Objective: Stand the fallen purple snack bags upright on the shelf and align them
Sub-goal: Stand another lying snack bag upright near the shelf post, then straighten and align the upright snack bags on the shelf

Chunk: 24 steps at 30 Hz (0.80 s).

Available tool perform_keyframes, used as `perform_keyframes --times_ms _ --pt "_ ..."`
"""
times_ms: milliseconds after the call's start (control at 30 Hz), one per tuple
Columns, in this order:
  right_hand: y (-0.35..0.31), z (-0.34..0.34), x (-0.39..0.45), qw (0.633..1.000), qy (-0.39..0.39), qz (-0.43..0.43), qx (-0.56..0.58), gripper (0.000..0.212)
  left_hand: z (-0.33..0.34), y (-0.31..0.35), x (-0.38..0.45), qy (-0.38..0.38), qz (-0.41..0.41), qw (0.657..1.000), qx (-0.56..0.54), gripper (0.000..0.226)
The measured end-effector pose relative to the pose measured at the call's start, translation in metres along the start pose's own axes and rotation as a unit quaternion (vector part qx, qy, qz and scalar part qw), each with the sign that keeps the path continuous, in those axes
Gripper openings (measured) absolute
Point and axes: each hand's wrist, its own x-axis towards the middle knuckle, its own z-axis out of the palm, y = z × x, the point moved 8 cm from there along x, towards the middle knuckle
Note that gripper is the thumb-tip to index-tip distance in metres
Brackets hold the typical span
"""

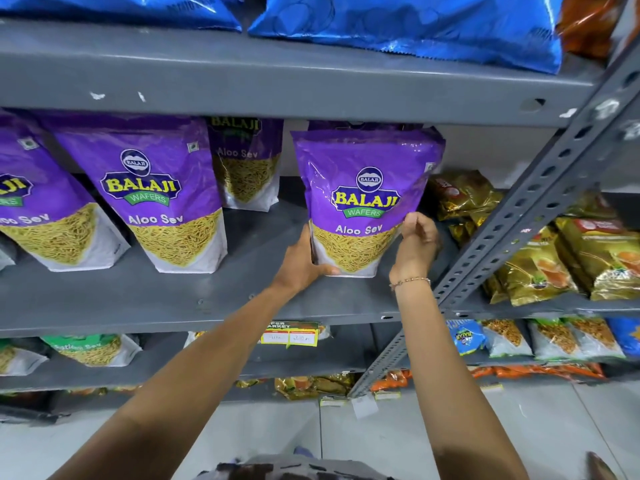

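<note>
The glossy purple plastic snack bag (pixel 363 199) stands upright on the grey metal shelf (pixel 207 292), near its right end; the left hand (pixel 303 261) clasps its lower left corner; the right hand (pixel 417 242) pinches its right edge with curled fingers; two more purple bags (pixel 152 192) stand to its left.

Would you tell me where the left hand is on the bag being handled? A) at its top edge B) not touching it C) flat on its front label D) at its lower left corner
D: the left hand cups the lower left corner of the purple bag, thumb at its base.
</note>
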Motion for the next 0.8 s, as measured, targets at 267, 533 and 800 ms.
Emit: perform_keyframes --times_ms 267,533,800 --pt "-0.041 0.018 0.001 0.992 -0.116 -0.05 0.01 0.008 0.001 -0.003 0.001 0.007 -0.014 1.0 -0.008 0.087" --pt "-0.065 0.028 0.007 0.996 -0.06 -0.044 0.039 0.024 0.002 -0.002 -0.002 0.003 -0.015 1.0 -0.011 0.089" --pt "-0.069 0.015 -0.055 0.969 0.042 -0.239 -0.046 0.01 -0.004 0.006 -0.017 -0.008 -0.013 0.999 -0.039 0.094"
